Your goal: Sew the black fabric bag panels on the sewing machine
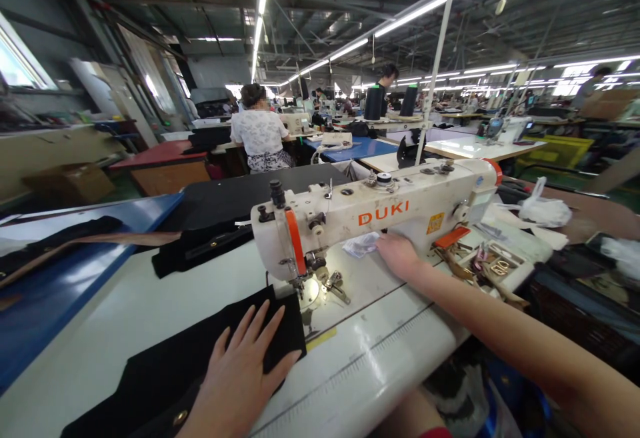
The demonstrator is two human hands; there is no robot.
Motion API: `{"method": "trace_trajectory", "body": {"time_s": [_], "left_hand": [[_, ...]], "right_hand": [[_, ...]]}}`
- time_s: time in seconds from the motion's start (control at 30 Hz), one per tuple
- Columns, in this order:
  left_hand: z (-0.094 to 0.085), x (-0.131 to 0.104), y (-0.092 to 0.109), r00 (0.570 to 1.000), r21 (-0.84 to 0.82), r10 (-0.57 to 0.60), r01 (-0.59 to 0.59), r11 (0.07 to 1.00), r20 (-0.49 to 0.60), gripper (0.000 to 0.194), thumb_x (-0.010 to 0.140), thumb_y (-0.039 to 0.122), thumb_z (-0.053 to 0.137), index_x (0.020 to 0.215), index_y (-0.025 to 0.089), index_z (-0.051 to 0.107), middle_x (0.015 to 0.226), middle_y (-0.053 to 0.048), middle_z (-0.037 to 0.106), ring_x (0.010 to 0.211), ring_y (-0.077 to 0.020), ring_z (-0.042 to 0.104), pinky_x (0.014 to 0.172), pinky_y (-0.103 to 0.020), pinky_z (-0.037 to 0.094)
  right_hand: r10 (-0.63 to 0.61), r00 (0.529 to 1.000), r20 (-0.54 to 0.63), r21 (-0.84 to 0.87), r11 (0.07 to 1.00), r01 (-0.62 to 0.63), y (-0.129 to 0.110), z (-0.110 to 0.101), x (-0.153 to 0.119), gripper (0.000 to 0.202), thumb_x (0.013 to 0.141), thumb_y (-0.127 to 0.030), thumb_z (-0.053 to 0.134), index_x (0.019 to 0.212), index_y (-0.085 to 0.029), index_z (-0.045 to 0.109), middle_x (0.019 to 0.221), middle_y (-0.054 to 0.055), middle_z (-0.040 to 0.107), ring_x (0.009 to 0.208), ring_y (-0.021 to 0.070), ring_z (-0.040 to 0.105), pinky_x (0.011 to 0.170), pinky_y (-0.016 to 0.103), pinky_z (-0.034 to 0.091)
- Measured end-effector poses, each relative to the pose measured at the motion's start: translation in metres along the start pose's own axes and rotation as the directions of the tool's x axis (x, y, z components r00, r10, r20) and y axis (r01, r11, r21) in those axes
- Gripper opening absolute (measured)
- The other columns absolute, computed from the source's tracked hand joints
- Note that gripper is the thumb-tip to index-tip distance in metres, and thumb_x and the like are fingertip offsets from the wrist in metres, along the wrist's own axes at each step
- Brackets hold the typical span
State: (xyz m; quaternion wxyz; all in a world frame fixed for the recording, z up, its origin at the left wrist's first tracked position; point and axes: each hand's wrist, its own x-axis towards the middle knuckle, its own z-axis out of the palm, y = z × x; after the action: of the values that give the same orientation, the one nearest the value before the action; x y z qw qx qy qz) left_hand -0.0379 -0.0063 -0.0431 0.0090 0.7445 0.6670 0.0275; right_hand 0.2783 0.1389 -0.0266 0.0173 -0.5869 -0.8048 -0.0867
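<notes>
Fingers spread apart, our left hand [245, 368] presses flat on a black fabric piece [165, 365], whose far edge lies beyond our fingertips, just beside the needle area [300, 283] of a white sewing machine [345, 205]. A gold-colored snap [180, 417] shows near our left wrist, and a yellow strip [321, 339] lies to the right of our thumb. Our right hand [400, 258] reaches beneath the machine's arm, its fingertips beside a crumpled whitish cloth or wrapper [361, 245]; we cannot tell whether those fingers are apart or together, or whether they touch it. To the right of our right fingers, a tray [523, 270] holds small metal buckles [500, 267]. Farther beyond our left fingers lies another black piece [193, 251], and a person in a patterned white shirt [259, 133] sits ahead.
</notes>
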Motion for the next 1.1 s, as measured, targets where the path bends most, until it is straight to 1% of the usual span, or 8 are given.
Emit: {"method": "trace_trajectory", "body": {"time_s": [0.17,0.3,0.43,0.5,0.63,0.83,0.97,1.1], "left_hand": [[0.006,0.002,-0.003,0.997,0.007,0.029,-0.028,1.000,-0.065,0.071,0.084,0.064,0.043,0.142,0.023,0.043,0.152,-0.010,0.035,0.143,-0.0324,0.025,0.112,-0.058,0.021],[0.010,0.000,-0.006,0.982,0.016,0.085,-0.083,0.996,-0.170,0.067,0.084,0.060,0.047,0.139,0.022,0.048,0.149,-0.011,0.041,0.140,-0.0340,0.031,0.110,-0.059,0.024],[0.009,-0.005,-0.006,0.925,0.045,0.235,-0.232,0.972,-0.298,0.060,0.086,0.055,0.049,0.137,0.024,0.050,0.147,-0.009,0.045,0.138,-0.0305,0.036,0.110,-0.053,0.031],[0.008,-0.007,-0.005,0.901,0.053,0.283,-0.281,0.958,-0.328,0.057,0.087,0.052,0.050,0.137,0.025,0.050,0.146,-0.008,0.046,0.137,-0.0290,0.038,0.110,-0.050,0.033],[0.006,-0.011,-0.006,0.896,0.052,0.299,-0.299,0.953,-0.328,0.053,0.088,0.049,0.049,0.134,0.023,0.053,0.144,-0.009,0.049,0.134,-0.0297,0.043,0.106,-0.050,0.040],[0.006,-0.021,-0.012,0.881,0.084,0.315,-0.306,0.948,-0.352,0.049,0.088,0.048,0.049,0.130,0.023,0.057,0.142,-0.009,0.051,0.130,-0.0307,0.048,0.102,-0.050,0.045],[0.005,-0.023,-0.012,0.889,0.054,0.304,-0.304,0.951,-0.343,0.049,0.087,0.048,0.051,0.130,0.025,0.057,0.143,-0.007,0.051,0.131,-0.0300,0.047,0.103,-0.048,0.044],[0.005,-0.022,-0.009,0.892,0.020,0.302,-0.314,0.949,-0.335,0.048,0.087,0.048,0.052,0.129,0.026,0.058,0.143,-0.007,0.050,0.132,-0.0300,0.046,0.105,-0.049,0.043]], "right_hand": [[0.001,0.999,-0.039,-0.021,1.000,-0.001,0.005,-0.008,-0.005,0.022,0.092,-0.012,0.046,0.096,-0.012,0.067,0.100,0.014,0.068,0.096,0.0239,0.062,0.078,0.028,0.046],[-0.009,0.999,-0.052,-0.019,1.000,0.008,0.005,-0.014,-0.009,0.022,0.094,-0.016,0.044,0.095,-0.013,0.066,0.101,0.014,0.068,0.098,0.0240,0.061,0.078,0.027,0.045],[0.003,0.999,-0.037,0.002,1.000,-0.003,0.001,-0.014,-0.010,0.022,0.095,-0.016,0.041,0.099,-0.014,0.063,0.100,0.013,0.068,0.097,0.0225,0.062,0.078,0.026,0.045],[0.025,1.000,-0.016,0.015,1.000,-0.025,-0.001,-0.013,-0.008,0.022,0.095,-0.013,0.039,0.105,-0.014,0.059,0.098,0.013,0.069,0.093,0.0214,0.065,0.075,0.025,0.046],[0.040,0.999,0.020,0.048,0.998,-0.041,-0.005,-0.011,-0.002,0.025,0.095,-0.010,0.039,0.115,-0.014,0.053,0.100,0.013,0.069,0.090,0.0202,0.067,0.075,0.025,0.047],[0.029,0.999,0.027,0.095,0.995,-0.032,-0.003,-0.011,0.004,0.028,0.093,-0.008,0.037,0.112,-0.016,0.056,0.105,0.012,0.070,0.095,0.0205,0.066,0.077,0.025,0.047],[0.036,0.999,0.028,0.106,0.994,-0.039,0.000,-0.011,0.004,0.024,0.096,-0.016,0.039,0.106,-0.017,0.060,0.101,0.010,0.071,0.092,0.0217,0.068,0.074,0.026,0.046],[0.052,0.998,0.019,0.112,0.992,-0.054,-0.001,-0.011,0.008,0.021,0.096,-0.025,0.046,0.107,-0.018,0.062,0.107,0.011,0.070,0.097,0.0214,0.066,0.076,0.025,0.046]]}}
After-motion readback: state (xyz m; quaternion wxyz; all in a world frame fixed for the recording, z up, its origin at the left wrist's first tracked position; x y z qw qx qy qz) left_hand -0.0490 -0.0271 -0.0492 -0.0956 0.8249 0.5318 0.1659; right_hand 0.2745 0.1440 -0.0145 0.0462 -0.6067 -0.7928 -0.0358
